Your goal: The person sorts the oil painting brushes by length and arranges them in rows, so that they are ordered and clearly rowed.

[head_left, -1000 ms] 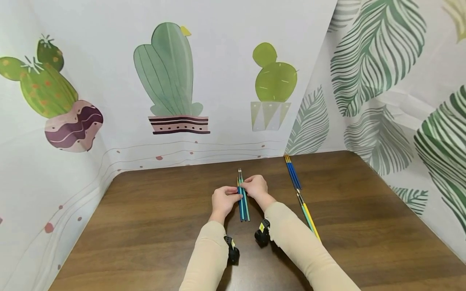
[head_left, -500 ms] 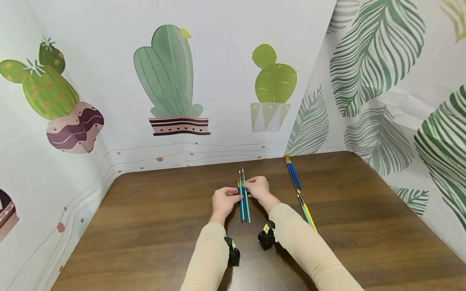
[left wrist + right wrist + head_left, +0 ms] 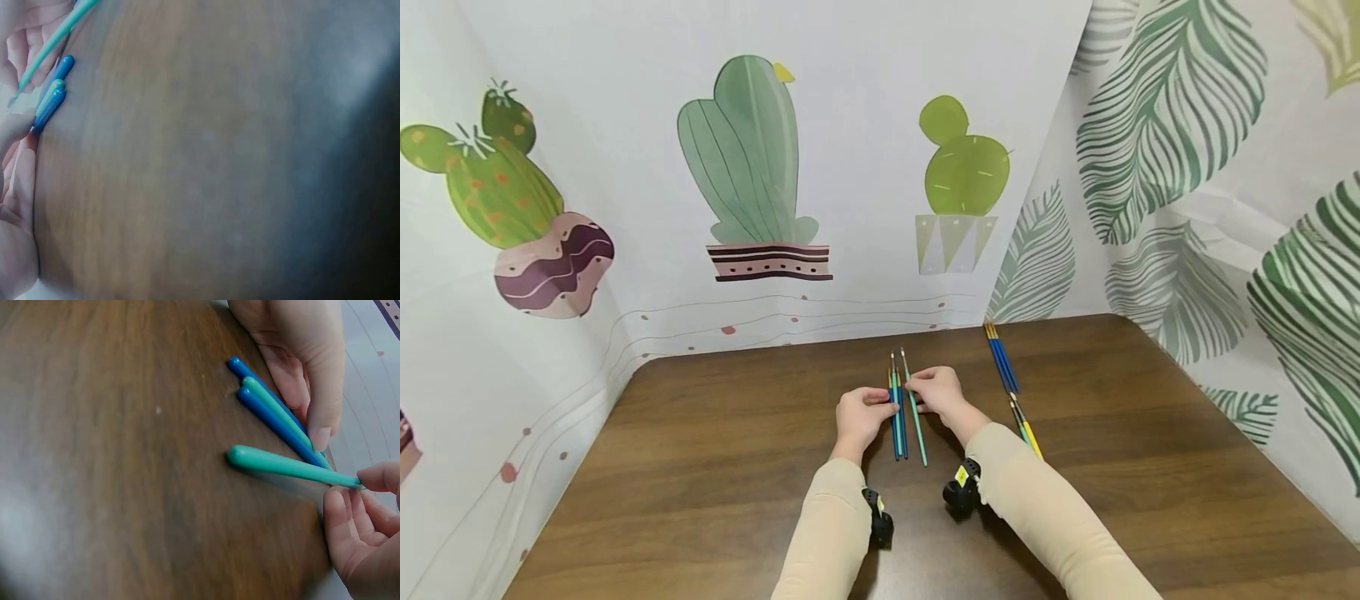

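Observation:
In the head view my left hand (image 3: 859, 417) pinches a small bundle of paintbrushes between thumb and fingers, bristles pointing away. Two blue paintbrushes (image 3: 259, 412) and one teal paintbrush (image 3: 275, 402) make up that bundle, their handle ends low over the table in the right wrist view. Just to the right, my right hand (image 3: 942, 390) pinches another teal paintbrush (image 3: 920, 435) near its upper part. This one slants away from the bundle, with its handle end toward me. The left wrist view catches only part of both hands and the handle ends at its left edge.
Several blue paintbrushes (image 3: 1004, 362) lie together at the back right of the brown table (image 3: 722, 467). Nearer, a yellow paintbrush (image 3: 1032, 435) and a green paintbrush (image 3: 1022, 425) lie partly hidden by my right sleeve. A printed cloth (image 3: 857, 167) hangs behind the table.
My right hand has drawn one teal paintbrush off to the right, out of the bundle, and its handle now slants outward. My left hand has stayed in place.

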`<state>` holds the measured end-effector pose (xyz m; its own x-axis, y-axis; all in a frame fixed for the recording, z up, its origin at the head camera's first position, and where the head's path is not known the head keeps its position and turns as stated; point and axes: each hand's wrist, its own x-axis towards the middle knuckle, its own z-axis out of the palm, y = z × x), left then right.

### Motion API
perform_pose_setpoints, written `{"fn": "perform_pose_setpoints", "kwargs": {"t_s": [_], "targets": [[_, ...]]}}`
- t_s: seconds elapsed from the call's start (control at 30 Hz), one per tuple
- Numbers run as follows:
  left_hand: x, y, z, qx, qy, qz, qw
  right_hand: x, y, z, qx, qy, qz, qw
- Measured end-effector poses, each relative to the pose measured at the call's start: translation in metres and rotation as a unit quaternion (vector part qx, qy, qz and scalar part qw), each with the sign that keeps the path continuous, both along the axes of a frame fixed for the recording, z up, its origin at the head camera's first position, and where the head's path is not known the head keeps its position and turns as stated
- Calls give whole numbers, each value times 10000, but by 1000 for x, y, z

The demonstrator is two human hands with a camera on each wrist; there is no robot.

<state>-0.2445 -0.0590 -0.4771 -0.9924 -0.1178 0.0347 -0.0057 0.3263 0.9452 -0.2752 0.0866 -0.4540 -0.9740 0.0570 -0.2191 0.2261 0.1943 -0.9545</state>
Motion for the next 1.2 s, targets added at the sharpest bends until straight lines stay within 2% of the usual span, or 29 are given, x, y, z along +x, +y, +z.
{"fn": "perform_pose_setpoints", "kwargs": {"t_s": [0.3, 0.73, 1.2], "targets": [[0, -1, 0, -55, -52, 30, 10000, 3, 13, 3, -144, 16, 1, 9999], [1, -1, -3, -44, 76, 67, 9999, 10, 34, 9, -67, 71, 10, 10000], [4, -1, -1, 13, 34, 31, 10000, 19, 64, 9, -266, 187, 229, 9992]]}}
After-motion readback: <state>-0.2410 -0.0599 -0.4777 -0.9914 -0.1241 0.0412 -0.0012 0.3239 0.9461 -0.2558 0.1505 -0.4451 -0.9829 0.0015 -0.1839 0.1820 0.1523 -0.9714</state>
